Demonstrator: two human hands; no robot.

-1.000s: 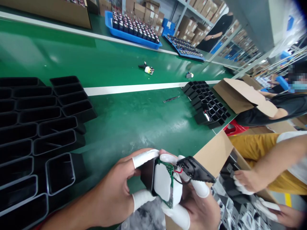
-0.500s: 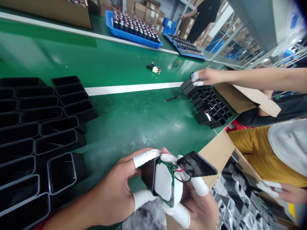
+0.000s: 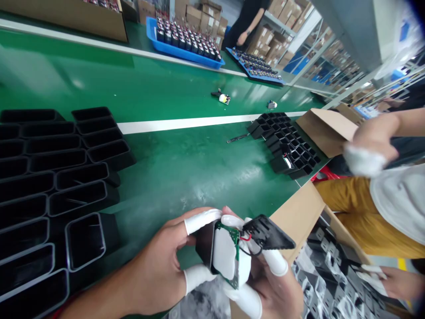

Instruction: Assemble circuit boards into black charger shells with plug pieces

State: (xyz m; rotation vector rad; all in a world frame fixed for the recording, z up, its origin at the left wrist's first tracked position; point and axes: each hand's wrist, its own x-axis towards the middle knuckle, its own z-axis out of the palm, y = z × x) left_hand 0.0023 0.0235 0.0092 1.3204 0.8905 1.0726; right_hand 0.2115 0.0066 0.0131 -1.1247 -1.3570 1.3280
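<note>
My left hand (image 3: 166, 261), with white finger cots, is closed round a black plastic case (image 3: 205, 246) at the near edge of the bench. My right hand (image 3: 268, 283), also in finger cots, grips a green circuit board (image 3: 235, 266) with white blocks on it. The board's left part sits inside the mouth of the case, and the rest sticks out. A black end cover (image 3: 270, 232) hangs tilted over my right fingers, joined to the board by red and black wires (image 3: 247, 241).
Rows of open black cases (image 3: 79, 197) stand at left, with another group (image 3: 282, 133) at right. Blue trays (image 3: 186, 51) of parts line the back. A co-worker's hands (image 3: 372, 146) are at right, above a carton of bagged black parts (image 3: 328, 270).
The board and cover have shifted slightly left, toward the case. A co-worker's hand has drawn back from the right-hand cases. The small parts on the belt have moved right.
</note>
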